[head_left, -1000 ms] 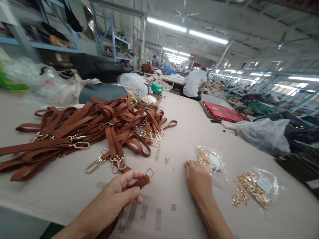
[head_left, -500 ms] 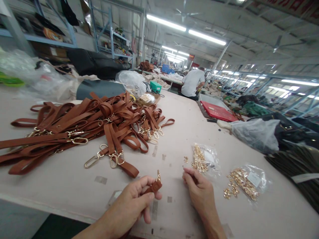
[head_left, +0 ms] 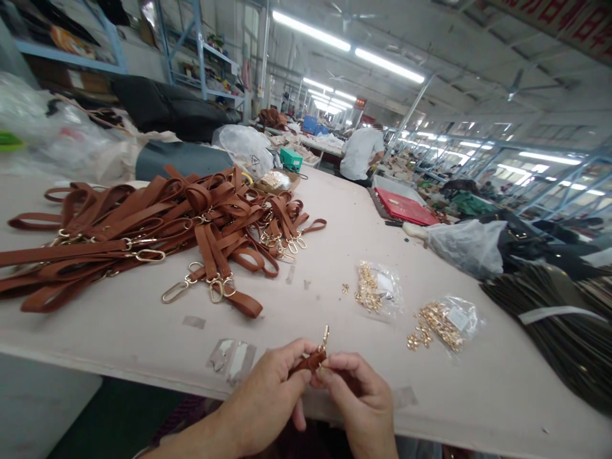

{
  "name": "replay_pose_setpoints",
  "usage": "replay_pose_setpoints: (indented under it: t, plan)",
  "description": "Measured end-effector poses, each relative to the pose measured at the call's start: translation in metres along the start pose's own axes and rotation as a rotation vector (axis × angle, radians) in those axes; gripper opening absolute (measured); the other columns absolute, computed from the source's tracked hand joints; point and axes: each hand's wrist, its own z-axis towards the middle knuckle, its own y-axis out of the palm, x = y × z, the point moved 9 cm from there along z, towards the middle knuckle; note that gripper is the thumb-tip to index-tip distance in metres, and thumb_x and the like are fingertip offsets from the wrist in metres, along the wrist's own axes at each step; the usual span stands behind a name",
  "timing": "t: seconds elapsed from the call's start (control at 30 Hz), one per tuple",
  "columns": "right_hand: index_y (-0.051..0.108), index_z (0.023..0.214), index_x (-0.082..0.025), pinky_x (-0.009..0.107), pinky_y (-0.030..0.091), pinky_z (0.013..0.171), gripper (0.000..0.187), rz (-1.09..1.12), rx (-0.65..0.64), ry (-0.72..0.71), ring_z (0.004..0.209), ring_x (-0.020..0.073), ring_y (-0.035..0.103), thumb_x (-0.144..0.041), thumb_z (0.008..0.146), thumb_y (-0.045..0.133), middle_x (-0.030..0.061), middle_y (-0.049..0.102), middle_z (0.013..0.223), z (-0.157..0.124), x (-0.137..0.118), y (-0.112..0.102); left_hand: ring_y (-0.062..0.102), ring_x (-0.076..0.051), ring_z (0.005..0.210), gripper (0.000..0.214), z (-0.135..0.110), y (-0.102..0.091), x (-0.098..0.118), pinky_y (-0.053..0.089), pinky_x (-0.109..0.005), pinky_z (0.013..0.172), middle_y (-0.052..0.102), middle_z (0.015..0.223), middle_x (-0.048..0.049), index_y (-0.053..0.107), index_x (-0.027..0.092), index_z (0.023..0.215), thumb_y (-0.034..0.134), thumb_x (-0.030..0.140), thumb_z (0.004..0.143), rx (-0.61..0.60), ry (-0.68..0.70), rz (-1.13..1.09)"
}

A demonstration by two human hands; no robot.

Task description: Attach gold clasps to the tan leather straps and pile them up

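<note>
At the worktop's near edge, your left hand and right hand both pinch the strap end, clasp pointing up and away, bags of clasps beyond your right.

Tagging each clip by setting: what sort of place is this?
Most likely a bag or leather-goods factory floor. A pile of brown straps with gold clips lies on a long worktable, bags of gold hardware beside it, and rows of benches run under strip lights.
</note>
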Motion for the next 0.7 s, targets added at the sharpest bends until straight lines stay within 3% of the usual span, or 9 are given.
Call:
replay_pose_setpoints:
  t: [0.1, 0.23, 0.4, 0.53, 0.7]
  plan:
    - [0.073, 0.082, -0.020, 0.025, 0.058, 0.066, 0.006, -0.052, -0.060, -0.020, 0.067, 0.0172, 0.071, -0.026, 0.078, 0.075, 0.0024, 0.076, 0.074, -0.002, 0.001, 0.002, 0.052, -0.005, 0.043, 0.019, -0.004, 0.000, 0.004, 0.040, -0.018, 0.048, 0.066, 0.083, 0.0045, 0.061, 0.020, 0.099, 0.044, 0.023, 0.092, 0.008, 0.029, 0.094]
    - [0.072, 0.080, -0.021, 0.024, 0.057, 0.066, 0.005, -0.069, -0.017, -0.004, 0.067, 0.0163, 0.071, -0.026, 0.078, 0.074, 0.0010, 0.076, 0.075, -0.006, 0.002, -0.001, 0.054, -0.008, 0.045, 0.019, -0.010, 0.000, 0.006, 0.040, -0.019, 0.050, 0.066, 0.081, 0.0034, 0.059, 0.021, 0.095, 0.041, 0.024, 0.093, 0.012, 0.020, 0.200]
    - [0.071, 0.082, -0.020, 0.024, 0.053, 0.067, 0.004, -0.154, -0.093, -0.070, 0.068, 0.0159, 0.069, -0.020, 0.081, 0.067, 0.0004, 0.074, 0.073, -0.012, -0.003, 0.008, 0.057, -0.012, 0.048, 0.025, -0.011, 0.002, -0.003, 0.045, -0.021, 0.057, 0.068, 0.073, 0.0022, 0.061, 0.021, 0.099, 0.038, 0.028, 0.095, -0.013, 0.004, 0.312]
    - [0.070, 0.082, -0.020, 0.024, 0.050, 0.066, 0.007, -0.176, -0.055, -0.130, 0.069, 0.0150, 0.065, -0.015, 0.079, 0.065, 0.0000, 0.071, 0.075, -0.016, -0.003, 0.007, 0.063, -0.018, 0.052, 0.036, -0.009, 0.001, -0.016, 0.047, -0.022, 0.058, 0.061, 0.056, 0.0037, 0.061, 0.023, 0.116, 0.032, 0.034, 0.097, 0.006, 0.016, 0.437]
    - [0.063, 0.083, -0.022, 0.023, 0.047, 0.063, 0.010, 0.012, 0.047, -0.145, 0.068, 0.0125, 0.058, -0.017, 0.076, 0.068, -0.0028, 0.061, 0.077, -0.021, 0.006, 0.001, 0.066, -0.019, 0.054, 0.040, -0.012, 0.009, -0.015, 0.048, -0.022, 0.058, 0.069, 0.063, 0.0016, 0.060, 0.027, 0.121, 0.030, 0.036, 0.097, -0.018, 0.151, 0.555]
